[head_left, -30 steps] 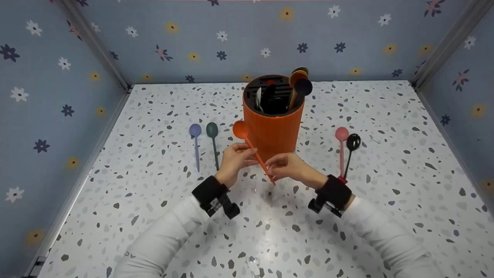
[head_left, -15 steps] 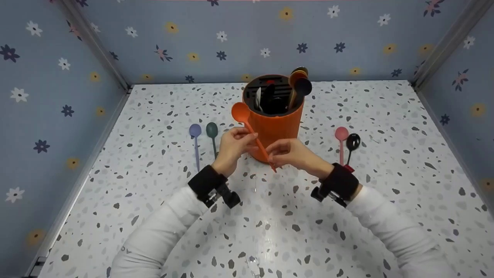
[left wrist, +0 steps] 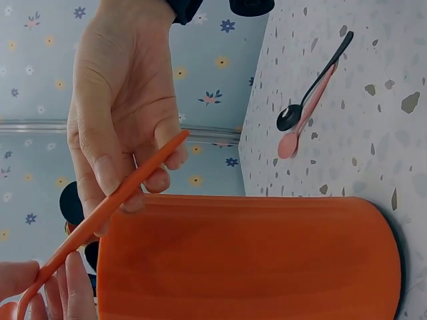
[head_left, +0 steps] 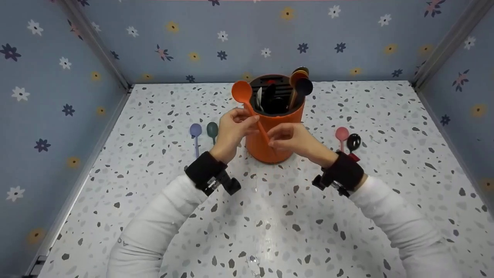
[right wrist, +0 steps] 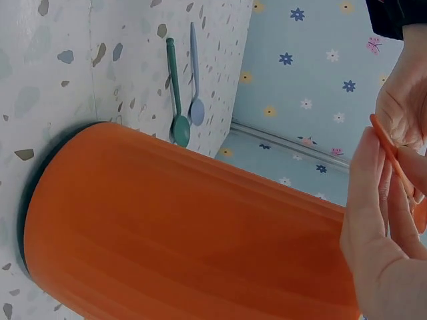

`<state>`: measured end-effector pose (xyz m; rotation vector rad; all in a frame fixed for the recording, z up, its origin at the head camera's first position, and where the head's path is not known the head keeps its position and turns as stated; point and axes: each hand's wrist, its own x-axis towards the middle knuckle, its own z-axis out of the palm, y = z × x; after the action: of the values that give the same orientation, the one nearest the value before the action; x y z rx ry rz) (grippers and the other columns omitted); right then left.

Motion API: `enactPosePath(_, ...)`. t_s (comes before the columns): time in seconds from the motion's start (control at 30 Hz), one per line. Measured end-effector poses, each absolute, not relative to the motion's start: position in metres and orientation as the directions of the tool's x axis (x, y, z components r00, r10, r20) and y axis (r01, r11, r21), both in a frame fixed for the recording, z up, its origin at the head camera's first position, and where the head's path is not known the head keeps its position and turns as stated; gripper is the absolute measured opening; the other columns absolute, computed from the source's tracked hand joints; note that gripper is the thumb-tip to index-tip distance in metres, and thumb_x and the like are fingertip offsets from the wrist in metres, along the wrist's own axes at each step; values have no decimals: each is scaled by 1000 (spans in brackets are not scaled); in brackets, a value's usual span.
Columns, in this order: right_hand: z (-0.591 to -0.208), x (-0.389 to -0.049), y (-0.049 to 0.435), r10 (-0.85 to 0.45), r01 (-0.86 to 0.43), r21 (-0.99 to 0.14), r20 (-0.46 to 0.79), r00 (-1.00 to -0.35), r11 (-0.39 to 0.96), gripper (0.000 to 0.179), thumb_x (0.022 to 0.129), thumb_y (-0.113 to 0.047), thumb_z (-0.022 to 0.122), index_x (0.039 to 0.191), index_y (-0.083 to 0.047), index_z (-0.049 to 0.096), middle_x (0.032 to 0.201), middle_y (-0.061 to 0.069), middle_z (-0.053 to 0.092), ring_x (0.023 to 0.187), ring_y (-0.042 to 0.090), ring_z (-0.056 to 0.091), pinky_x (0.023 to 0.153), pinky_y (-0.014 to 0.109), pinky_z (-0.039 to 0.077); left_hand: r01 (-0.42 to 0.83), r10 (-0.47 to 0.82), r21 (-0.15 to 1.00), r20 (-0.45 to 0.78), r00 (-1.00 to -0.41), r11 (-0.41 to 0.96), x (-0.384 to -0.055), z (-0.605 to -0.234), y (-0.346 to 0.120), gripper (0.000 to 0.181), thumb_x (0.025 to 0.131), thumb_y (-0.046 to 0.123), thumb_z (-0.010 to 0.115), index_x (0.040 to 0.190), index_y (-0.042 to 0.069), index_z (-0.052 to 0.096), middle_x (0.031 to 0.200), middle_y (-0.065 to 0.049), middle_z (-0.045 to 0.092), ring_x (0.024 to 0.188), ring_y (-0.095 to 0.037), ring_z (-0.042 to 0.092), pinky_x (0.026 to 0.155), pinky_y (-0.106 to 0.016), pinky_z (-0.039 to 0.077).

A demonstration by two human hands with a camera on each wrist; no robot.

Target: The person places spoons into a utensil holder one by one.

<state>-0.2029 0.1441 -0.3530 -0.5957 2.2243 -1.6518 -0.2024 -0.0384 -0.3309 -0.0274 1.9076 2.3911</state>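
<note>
An orange spoon (head_left: 242, 92) is held tilted in front of the orange utensil holder (head_left: 266, 148), its bowl up at the left beside the holder's rim. My left hand (head_left: 232, 131) pinches the handle below the bowl. Lower down, my right hand (head_left: 296, 142) pinches the same handle between thumb and fingers. In the left wrist view the handle (left wrist: 100, 212) runs diagonally between both hands, its tip free past the right hand's fingers. The right wrist view shows the right hand (right wrist: 383, 247) beside the holder, with much of the spoon hidden by fingers.
A purple spoon (head_left: 195, 130) and a dark green spoon (head_left: 212, 129) lie on the speckled table at the left. To the right lie a pink spoon (head_left: 342, 133) and a black spoon (head_left: 353, 142). Several utensils, including a dark-bowled spoon (head_left: 303, 87), stand in the holder's slotted top.
Both hands have moved up and away from the person with the orange spoon. Its bowl has risen from the holder's side to rim height. The holder and the table spoons have stayed put.
</note>
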Motion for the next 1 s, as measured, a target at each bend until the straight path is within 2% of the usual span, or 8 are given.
enactPosePath(0.2,-337,-209,143,-471,-186,-957,62,-880,221,23,82,-6,61,103,4,60,87,9,62,74,16,60,70,30,53,-23,48,981,-15,-999,-192,-208,-310,-35,19,82,3,61,98,-2,53,84,-9,53,70,-17,59,75,-35,52)
enactPosePath(0.5,-307,-221,141,-431,-184,-963,84,-898,196,24,83,-9,61,104,2,59,95,11,60,81,22,59,76,30,52,111,76,982,123,-989,-153,-218,-277,-33,18,84,3,58,100,-3,53,88,-11,54,78,-20,57,75,-31,53)
enactPosePath(0.6,-299,-225,139,-419,-197,-963,105,-902,183,22,83,-7,61,103,2,58,95,11,60,82,20,59,77,29,52,133,67,980,144,-987,-148,-222,-269,-32,18,84,3,58,101,-2,53,90,-12,54,80,-22,57,75,-30,53)
enactPosePath(0.83,-290,-235,133,-360,-230,-944,134,-923,238,22,82,-4,61,103,3,58,97,12,60,83,16,60,76,28,52,163,67,977,173,-983,-135,-229,-259,-31,20,85,2,57,104,-2,51,95,-13,52,90,-26,55,78,-29,51)
enactPosePath(1.0,-290,-242,128,-325,-263,-924,168,-931,278,19,82,-3,61,100,3,59,95,13,61,79,16,61,74,27,53,191,41,976,196,-980,-105,-236,-258,-30,20,84,2,57,103,-2,52,94,-13,52,90,-26,55,79,-30,51)
